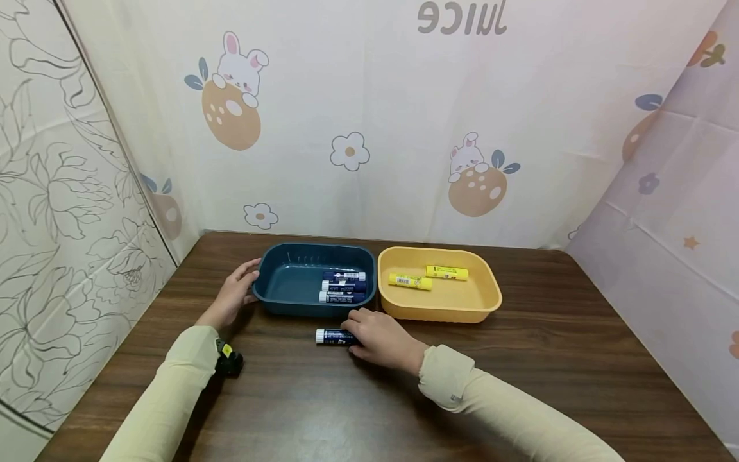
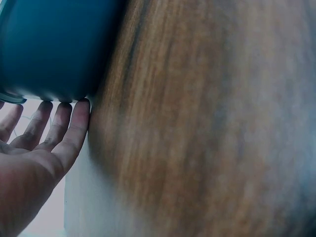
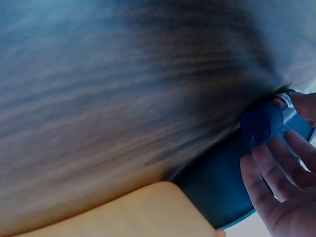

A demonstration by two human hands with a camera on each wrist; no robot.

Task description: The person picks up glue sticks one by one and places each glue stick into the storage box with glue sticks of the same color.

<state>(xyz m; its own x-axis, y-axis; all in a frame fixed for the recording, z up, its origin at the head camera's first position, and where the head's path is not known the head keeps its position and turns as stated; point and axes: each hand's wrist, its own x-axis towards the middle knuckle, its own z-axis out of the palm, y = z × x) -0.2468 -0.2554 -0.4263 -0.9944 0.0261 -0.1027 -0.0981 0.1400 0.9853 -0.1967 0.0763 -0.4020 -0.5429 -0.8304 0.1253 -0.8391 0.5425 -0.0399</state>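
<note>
My left hand (image 1: 232, 294) is at the left end of a dark blue plastic basin (image 1: 300, 308); in the left wrist view its fairly straight fingertips (image 2: 81, 106) touch the basin's wall. In front of the basin, my right hand (image 1: 383, 340) pinches the right end of a dark blue glue stick (image 1: 331, 337) with a white cap. The right wrist view shows the thumb on one side of this glue stick (image 3: 264, 123) and the fingers on the other. Several similar glue sticks (image 1: 343, 287) lie inside the blue basin, at its right end.
A yellow basin (image 1: 439, 313) stands right beside the blue one, holding two yellow glue sticks, one to the left (image 1: 410, 282) and one to the right (image 1: 447, 273). Both basins stand on a dark wood table (image 1: 554, 359), with a patterned curtain (image 1: 398, 192) behind.
</note>
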